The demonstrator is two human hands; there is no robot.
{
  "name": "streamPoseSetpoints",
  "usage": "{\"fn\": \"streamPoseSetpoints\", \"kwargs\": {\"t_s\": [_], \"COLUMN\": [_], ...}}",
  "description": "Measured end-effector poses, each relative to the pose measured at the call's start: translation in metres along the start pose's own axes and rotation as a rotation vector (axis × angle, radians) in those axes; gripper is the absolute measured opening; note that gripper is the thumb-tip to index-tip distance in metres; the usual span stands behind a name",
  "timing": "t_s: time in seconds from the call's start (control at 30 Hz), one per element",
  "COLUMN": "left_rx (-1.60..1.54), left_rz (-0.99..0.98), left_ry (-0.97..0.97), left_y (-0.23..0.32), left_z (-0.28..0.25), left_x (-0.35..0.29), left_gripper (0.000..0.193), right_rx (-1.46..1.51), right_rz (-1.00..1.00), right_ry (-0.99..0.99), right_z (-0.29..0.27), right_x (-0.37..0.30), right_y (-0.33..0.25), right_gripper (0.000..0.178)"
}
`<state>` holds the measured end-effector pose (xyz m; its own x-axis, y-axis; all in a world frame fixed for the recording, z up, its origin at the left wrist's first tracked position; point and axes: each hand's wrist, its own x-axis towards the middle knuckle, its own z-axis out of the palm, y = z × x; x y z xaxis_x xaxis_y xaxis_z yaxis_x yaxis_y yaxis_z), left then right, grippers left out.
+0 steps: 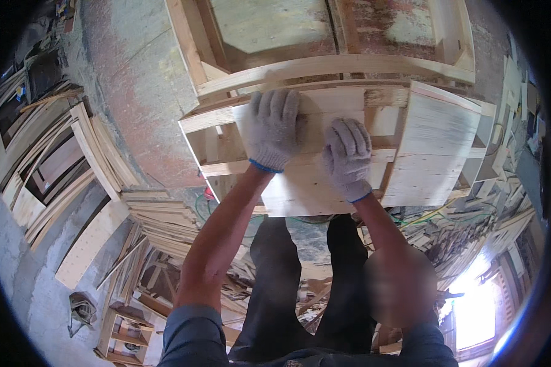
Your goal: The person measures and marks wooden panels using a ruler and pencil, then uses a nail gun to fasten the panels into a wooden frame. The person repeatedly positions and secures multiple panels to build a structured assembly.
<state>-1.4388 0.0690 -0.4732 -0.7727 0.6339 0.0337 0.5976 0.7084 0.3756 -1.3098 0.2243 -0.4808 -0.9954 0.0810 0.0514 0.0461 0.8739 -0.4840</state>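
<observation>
A pale plywood panel (306, 186) lies across a wooden frame (217, 168) in front of me. My left hand (272, 128), in a grey knit glove with a blue cuff, rests on the panel's left part, its fingers stretched toward the far edge. Gloved the same way, my right hand (348, 156) is over the panel's right part with fingers curled in. Whatever the right hand may hold is hidden. A second plywood panel (433, 150) covers the frame farther right, and bare crosspieces show between the two panels.
Another open wooden frame (337, 66) adjoins the far side. Stacked wood strips (165, 217) and curved wooden pieces (95, 241) lie at the left. Scrap wood (459, 244) covers the floor at right, near a green hose (404, 221). My legs stand close to the near edge.
</observation>
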Motion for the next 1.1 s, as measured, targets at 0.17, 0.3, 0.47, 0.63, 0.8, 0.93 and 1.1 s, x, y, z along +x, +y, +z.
{"fn": "streamPoseSetpoints", "kwargs": {"t_s": [0.17, 0.3, 0.47, 0.63, 0.8, 0.93, 1.1], "left_rx": [-0.032, -0.058, 0.160, 0.154, 0.142, 0.211, 0.215], "left_rz": [0.017, 0.013, 0.083, 0.143, 0.255, 0.209, 0.137], "left_ry": [0.024, -0.013, 0.119, 0.101, 0.277, 0.190, 0.167], "left_y": [-0.005, -0.003, 0.005, 0.018, 0.016, 0.009, 0.017], "left_z": [0.003, 0.003, 0.009, 0.002, 0.015, 0.022, 0.022], "left_x": [-0.005, -0.008, -0.004, -0.003, -0.013, -0.015, -0.026], "left_gripper": [0.057, 0.053, 0.041, 0.027, 0.027, 0.036, 0.049], "right_rx": [0.020, -0.006, -0.024, -0.073, 0.686, 1.541, 2.154], "right_rz": [-0.006, -0.016, -0.008, 0.382, 1.129, 1.432, 1.097], "right_ry": [0.033, 0.099, 0.155, 0.222, 0.704, 1.215, 1.324], "right_z": [0.000, 0.000, -0.001, -0.013, -0.016, 0.020, 0.050], "right_x": [0.002, 0.003, 0.000, -0.018, -0.123, -0.211, -0.229], "right_y": [-0.003, -0.004, -0.005, -0.064, -0.148, -0.121, -0.087], "right_gripper": [0.044, 0.038, 0.034, 0.031, 0.032, 0.027, 0.027]}}
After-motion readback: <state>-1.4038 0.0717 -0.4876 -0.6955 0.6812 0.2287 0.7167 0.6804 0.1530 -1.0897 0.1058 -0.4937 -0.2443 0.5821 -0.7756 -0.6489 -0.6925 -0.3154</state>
